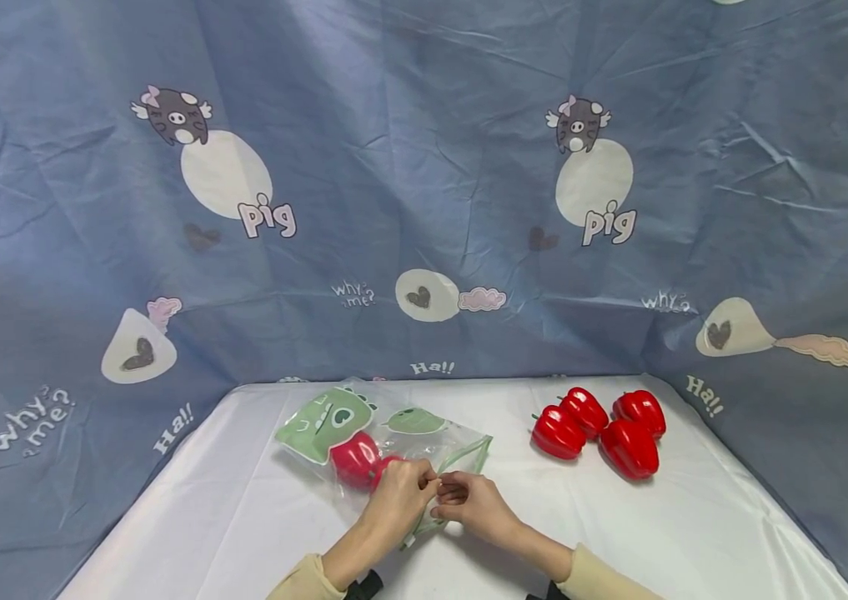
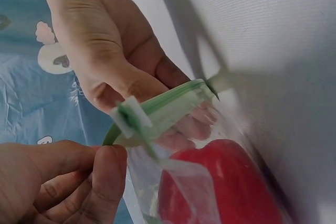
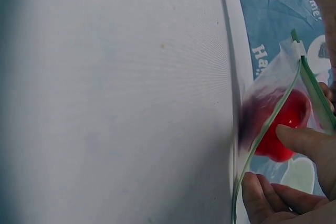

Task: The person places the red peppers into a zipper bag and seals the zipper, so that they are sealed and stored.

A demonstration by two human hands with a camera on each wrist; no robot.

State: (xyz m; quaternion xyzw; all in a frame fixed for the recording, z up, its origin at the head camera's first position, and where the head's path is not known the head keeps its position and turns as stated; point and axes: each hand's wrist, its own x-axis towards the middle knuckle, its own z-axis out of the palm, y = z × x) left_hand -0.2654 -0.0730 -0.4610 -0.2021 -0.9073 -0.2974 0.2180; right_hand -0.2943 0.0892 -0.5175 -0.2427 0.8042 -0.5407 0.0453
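Down at the bottom of the frame, two cream sleeves point(image 1: 307, 579) are reaching in over a white worktop point(image 1: 694, 533), and something black point(image 1: 367, 585) is sitting at the left wrist. Low and just left of centre, the left hand point(image 1: 397, 496) is bending over a clear bag point(image 1: 326, 421); its grip is pinching the green rim point(image 2: 173, 98) firmly between thumb and finger, and a white slider point(image 2: 131, 119) is riding on that rim close by. Just beside it, to the right, the right hand point(image 1: 476, 504) is working at the mouth; its grip is standing loosely curved, thumb well apart from the fingertips, which are resting at the rim.

The bag itself is lying on its side at the lower left of centre, its mouth pointing right towards the hands and its green cartoon print facing up. Inside it, two red peppers point(image 1: 354, 460) are showing through the plastic. Farther right on the worktop, four loose peppers point(image 1: 629, 448) are clustering together. Beyond everything, a blue curtain point(image 1: 424, 100) is hanging across the frame, showing pigs, pale blobs and lettering.
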